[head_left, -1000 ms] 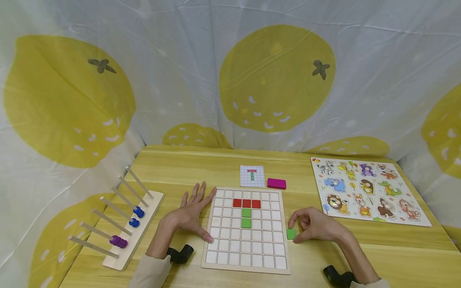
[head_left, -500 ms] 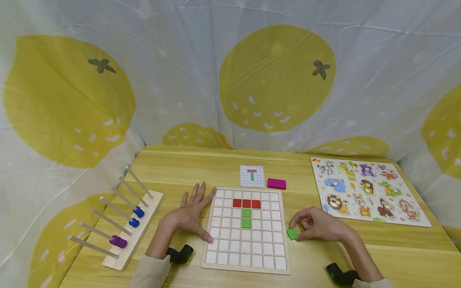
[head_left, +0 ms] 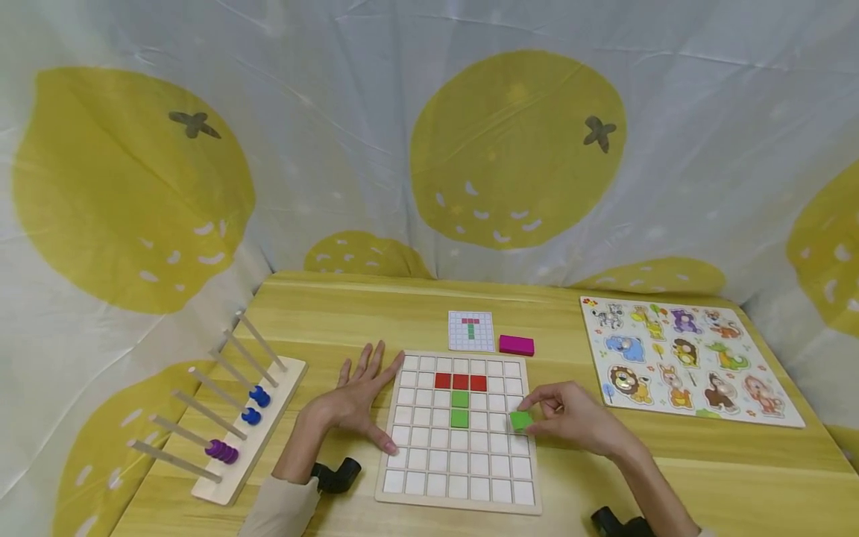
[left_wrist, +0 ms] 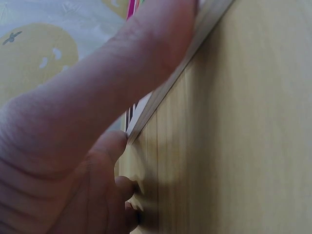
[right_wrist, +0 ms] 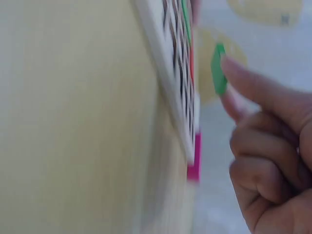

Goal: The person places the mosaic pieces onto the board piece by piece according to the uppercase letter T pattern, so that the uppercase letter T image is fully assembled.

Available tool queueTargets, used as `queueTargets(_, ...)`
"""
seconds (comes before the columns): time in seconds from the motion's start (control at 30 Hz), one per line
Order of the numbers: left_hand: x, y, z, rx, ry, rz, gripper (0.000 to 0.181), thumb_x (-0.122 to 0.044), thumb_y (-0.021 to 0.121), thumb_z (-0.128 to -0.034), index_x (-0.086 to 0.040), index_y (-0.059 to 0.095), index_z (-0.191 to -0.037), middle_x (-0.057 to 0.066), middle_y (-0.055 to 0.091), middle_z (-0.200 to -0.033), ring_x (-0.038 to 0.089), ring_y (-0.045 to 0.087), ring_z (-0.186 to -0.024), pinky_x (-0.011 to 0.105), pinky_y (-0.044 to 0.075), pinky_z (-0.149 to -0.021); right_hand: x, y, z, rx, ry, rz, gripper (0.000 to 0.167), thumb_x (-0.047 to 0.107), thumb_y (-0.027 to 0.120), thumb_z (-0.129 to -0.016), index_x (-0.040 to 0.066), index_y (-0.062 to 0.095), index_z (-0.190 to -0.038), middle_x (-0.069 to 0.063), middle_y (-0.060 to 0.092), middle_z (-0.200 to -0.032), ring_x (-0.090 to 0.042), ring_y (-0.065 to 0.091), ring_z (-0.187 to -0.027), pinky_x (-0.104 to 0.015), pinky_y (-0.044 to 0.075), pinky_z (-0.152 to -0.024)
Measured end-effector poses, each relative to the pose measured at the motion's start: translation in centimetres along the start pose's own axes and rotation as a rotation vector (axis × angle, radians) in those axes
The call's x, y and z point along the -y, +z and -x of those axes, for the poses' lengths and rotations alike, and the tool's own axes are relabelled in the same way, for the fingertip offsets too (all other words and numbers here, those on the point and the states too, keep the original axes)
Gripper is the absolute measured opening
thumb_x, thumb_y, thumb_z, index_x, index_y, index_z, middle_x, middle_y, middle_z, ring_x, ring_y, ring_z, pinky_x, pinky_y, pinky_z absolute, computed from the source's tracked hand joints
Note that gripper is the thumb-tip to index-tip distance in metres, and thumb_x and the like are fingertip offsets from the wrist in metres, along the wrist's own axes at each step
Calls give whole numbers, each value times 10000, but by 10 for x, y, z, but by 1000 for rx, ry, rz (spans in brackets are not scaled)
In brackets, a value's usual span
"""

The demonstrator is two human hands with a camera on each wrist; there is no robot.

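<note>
A square wooden grid board (head_left: 458,488) with white cells lies on the table in front of me. Three red tiles (head_left: 460,382) form a row near its top, and two green tiles (head_left: 459,409) run down below the middle one. Between thumb and index finger my right hand (head_left: 577,421) pinches a loose green tile (head_left: 520,421), held above the board's right edge; the right wrist view shows that tile (right_wrist: 219,69) raised off the board. My left hand (head_left: 352,406) spreads its fingers at the board's left side, thumb and index finger touching the edge.
Behind the board lie a pattern card (head_left: 471,331) printed with a red and green T and a magenta block (head_left: 516,345). A peg rack (head_left: 248,432) with blue and purple beads stands at left. An animal puzzle board (head_left: 694,362) lies at right.
My right hand has lifted the green tile from the table beside the board and carried it left and slightly farther away, over the board's right edge. The left hand keeps its place.
</note>
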State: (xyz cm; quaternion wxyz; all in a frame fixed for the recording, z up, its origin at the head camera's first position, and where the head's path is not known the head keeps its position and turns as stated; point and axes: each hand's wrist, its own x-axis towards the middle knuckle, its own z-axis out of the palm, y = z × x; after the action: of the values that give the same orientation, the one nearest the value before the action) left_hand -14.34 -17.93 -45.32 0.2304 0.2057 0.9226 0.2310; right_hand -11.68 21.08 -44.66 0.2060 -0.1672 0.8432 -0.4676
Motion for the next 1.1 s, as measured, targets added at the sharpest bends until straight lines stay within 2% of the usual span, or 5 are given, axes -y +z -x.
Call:
queueTargets(0.1,-2,0,1,-2,-4,0,1480,-511,978,-594,-139,39,-1676,269,-182,-1698,470,-179,-1579,720,-76,-1242,17,23,-8,-68,59,2,237,155,863,-832,64,765,-1027,54,378,-616,-31,327,-563,-189,341,-528)
queueTargets(0.23,-3,-1,1,-4,-5,-1,1479,-507,980,-594,-138,42,-1676,267,-179,-1700,469,-176,-1580,720,-73,-1243,34,52,-17,-139,62,-4,224,100,882,-790,62,769,-979,53,383,-593,-30,335,-562,-196,344,-545)
queueTargets(0.43,-1,1,-1,-3,1,-12,1476,-515,975,-597,-141,40,-1676,265,-180,-1700,465,-181,-1581,718,-75,-1244,43,75,-27,-119,41,-8,227,88,902,-747,73,766,-928,64,400,-557,-26,347,-537,-193,360,-536)
queueTargets(0.67,-1,1,-2,-5,-3,-18,1480,-518,977,-593,-148,40,-1677,261,-176,-1703,461,-178,-1583,713,-80,-1247,45,87,-30,-120,51,-6,240,78,918,-723,66,756,-899,66,407,-550,-45,366,-528,-207,350,-523)
queueTargets(1.1,1,1,-1,-7,-6,-16,1482,-526,973,-594,-150,34,-1677,259,-180,-1702,459,-183,-1583,711,-81,-1248,46,89,-30,-117,62,77,226,63,912,-730,87,756,-893,69,415,-559,-62,367,-533,-204,330,-503)
